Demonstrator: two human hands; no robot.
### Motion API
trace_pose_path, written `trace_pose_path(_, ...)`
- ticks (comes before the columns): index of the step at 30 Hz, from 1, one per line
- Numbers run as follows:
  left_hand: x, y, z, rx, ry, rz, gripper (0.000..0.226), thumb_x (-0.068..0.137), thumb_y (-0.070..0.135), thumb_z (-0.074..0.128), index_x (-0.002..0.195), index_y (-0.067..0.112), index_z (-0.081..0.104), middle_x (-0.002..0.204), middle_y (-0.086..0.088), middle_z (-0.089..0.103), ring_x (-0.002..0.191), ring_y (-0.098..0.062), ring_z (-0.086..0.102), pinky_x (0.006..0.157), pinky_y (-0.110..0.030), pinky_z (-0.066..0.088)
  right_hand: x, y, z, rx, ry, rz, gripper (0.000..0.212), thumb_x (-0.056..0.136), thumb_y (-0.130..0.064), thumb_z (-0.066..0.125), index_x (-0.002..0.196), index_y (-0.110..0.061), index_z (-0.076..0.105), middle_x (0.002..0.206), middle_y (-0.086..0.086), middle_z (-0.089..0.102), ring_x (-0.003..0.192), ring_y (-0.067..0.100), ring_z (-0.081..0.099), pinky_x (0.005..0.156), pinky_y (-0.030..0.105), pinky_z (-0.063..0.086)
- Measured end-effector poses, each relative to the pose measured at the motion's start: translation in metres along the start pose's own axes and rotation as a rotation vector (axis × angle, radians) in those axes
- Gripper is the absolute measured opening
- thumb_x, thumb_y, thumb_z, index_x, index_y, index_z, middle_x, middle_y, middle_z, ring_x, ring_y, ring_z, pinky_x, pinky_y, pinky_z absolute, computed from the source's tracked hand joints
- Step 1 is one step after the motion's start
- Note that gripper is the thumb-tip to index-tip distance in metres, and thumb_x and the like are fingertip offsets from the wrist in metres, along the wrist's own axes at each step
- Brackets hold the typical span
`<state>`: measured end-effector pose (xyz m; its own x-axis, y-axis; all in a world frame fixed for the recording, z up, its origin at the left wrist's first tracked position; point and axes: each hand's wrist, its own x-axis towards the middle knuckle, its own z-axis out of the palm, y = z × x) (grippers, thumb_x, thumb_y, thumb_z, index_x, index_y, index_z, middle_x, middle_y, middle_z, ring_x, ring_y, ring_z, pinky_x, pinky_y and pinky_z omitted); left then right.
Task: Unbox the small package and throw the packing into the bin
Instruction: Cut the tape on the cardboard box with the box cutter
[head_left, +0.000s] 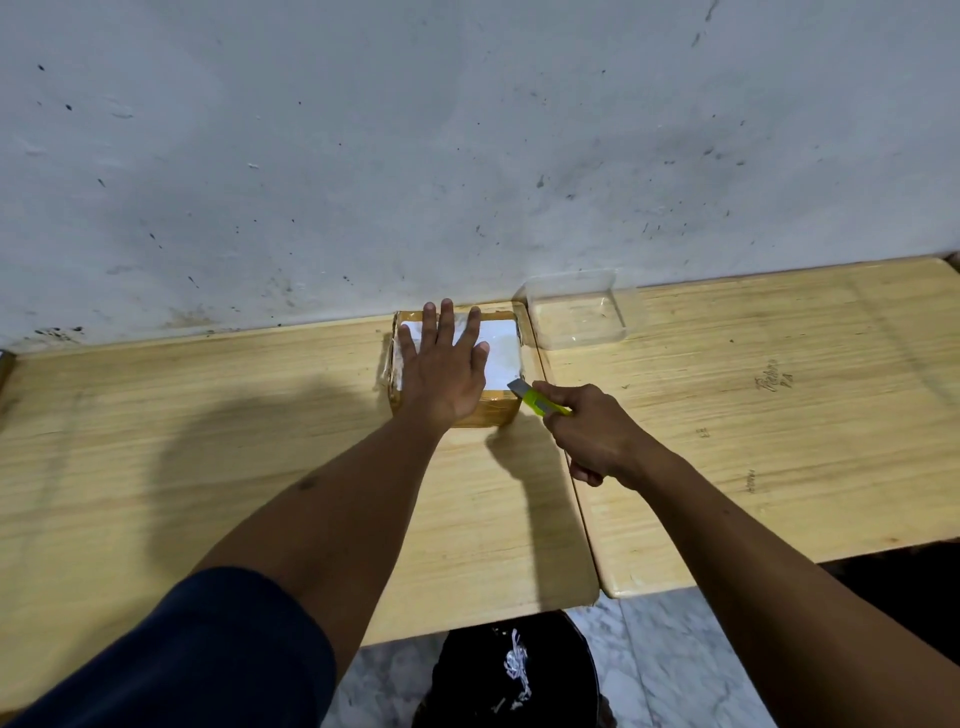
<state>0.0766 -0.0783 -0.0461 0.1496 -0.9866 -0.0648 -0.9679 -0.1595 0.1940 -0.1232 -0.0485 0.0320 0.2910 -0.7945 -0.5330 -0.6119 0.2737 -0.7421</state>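
Note:
A small cardboard package (501, 356) wrapped in brown tape, with a white label on top, sits on the wooden table against the wall. My left hand (444, 366) lies flat on its top with fingers spread, pressing down. My right hand (592, 434) is closed around a yellow-green utility knife (537, 400). The knife's blade tip touches the package's near right top edge. A black bin (519, 675) with a black liner stands on the floor below the table's front edge, with a few white paper scraps in it.
A clear plastic container (576, 314) stands empty on the table just right of the package, by the wall. Two wooden table tops (208, 441) meet at a seam under my right hand. A stained white wall rises behind. Marble floor tiles show below.

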Motion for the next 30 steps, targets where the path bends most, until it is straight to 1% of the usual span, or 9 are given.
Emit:
trace_pose_path(4,-0.002,-0.003,-0.003,-0.008,0.004,0.017,0.054,0.105,0.042,0.015,0.157,0.030,0.006,0.167,-0.006,-0.002,0.153,-0.027,-0.010,0.121,-0.057,-0.003,0.000,0.003,-0.012,0.161,-0.002,-0.007,0.055,0.096,-0.009,0.042,0.141,-0.040,0.049,0.071,0.008,0.044,0.035,0.020,0.039,0.038,0.021,0.030)
trace_pose_path(7,-0.007,-0.004,-0.001,-0.010,0.010,0.059,0.054,0.104,0.043,0.017,0.157,0.032,0.010,0.167,-0.004,0.001,0.153,-0.025,-0.008,0.120,-0.057,-0.001,0.001,0.008,-0.025,0.289,0.094,-0.023,0.035,0.100,-0.030,0.054,0.133,-0.041,0.056,0.071,0.009,0.044,0.035,0.020,0.037,0.038,0.020,0.028)
trace_pose_path(10,-0.013,-0.006,0.000,0.007,0.008,0.105,0.062,0.097,0.050,0.003,0.157,0.036,0.010,0.167,-0.002,0.007,0.153,-0.024,-0.005,0.121,-0.057,0.001,0.005,0.016,-0.031,0.280,0.122,-0.043,0.035,0.099,-0.038,0.056,0.134,-0.041,0.054,0.071,0.011,0.043,0.036,0.020,0.036,0.035,0.021,0.028)
trace_pose_path(15,-0.025,-0.007,0.002,0.000,-0.005,0.118,0.058,0.100,0.051,0.006,0.156,0.037,0.006,0.167,0.000,0.002,0.153,-0.023,-0.009,0.122,-0.055,0.000,0.020,0.034,-0.035,0.254,0.095,-0.002,0.051,0.104,-0.016,0.041,0.149,-0.039,0.035,0.080,0.010,0.046,0.046,0.018,0.038,0.040,0.025,0.035)
trace_pose_path(20,-0.028,-0.007,0.002,0.008,0.012,0.116,0.056,0.103,0.050,0.018,0.157,0.037,0.006,0.167,0.000,0.000,0.153,-0.023,-0.011,0.120,-0.053,-0.008,0.024,0.045,-0.035,0.464,-0.091,0.086,0.059,0.100,0.002,0.038,0.137,-0.044,0.034,0.109,0.012,0.051,0.072,0.024,0.045,0.051,0.033,0.040)
trace_pose_path(23,-0.027,-0.004,-0.002,-0.023,-0.019,0.079,0.068,0.095,0.069,0.016,0.156,0.039,0.006,0.167,0.002,-0.003,0.152,-0.021,-0.015,0.115,-0.050,-0.018,0.032,0.055,-0.031,0.350,-0.003,0.112,0.041,0.098,0.002,0.044,0.130,-0.025,0.046,0.116,0.015,0.058,0.078,0.027,0.059,0.047,0.030,0.045)
trace_pose_path(26,-0.029,0.010,-0.007,-0.088,-0.074,0.019,0.105,0.070,0.095,0.015,0.156,0.036,0.008,0.165,0.000,-0.010,0.150,-0.024,-0.021,0.110,-0.052,-0.024,0.045,0.067,-0.028,0.176,0.164,0.103,0.014,0.096,-0.010,0.059,0.109,-0.011,0.060,0.106,0.016,0.061,0.072,0.027,0.064,0.049,0.035,0.055)
trace_pose_path(28,-0.032,0.018,-0.008,-0.067,-0.094,-0.005,0.120,0.059,0.100,0.018,0.157,0.032,0.004,0.165,-0.005,-0.014,0.149,-0.027,-0.025,0.110,-0.056,-0.025,0.053,0.074,-0.027,0.051,0.269,0.111,0.014,0.092,-0.019,0.067,0.103,-0.011,0.068,0.101,0.016,0.067,0.078,0.031,0.067,0.060,0.043,0.061)
trace_pose_path(30,-0.034,0.021,-0.006,-0.046,-0.101,-0.009,0.118,0.064,0.097,0.028,0.157,0.030,0.001,0.165,-0.009,-0.017,0.148,-0.030,-0.026,0.113,-0.060,-0.021,0.059,0.078,-0.026,-0.210,0.314,0.115,0.022,0.091,-0.025,0.068,0.108,-0.013,0.073,0.106,0.014,0.072,0.096,0.034,0.067,0.079,0.037,0.057)
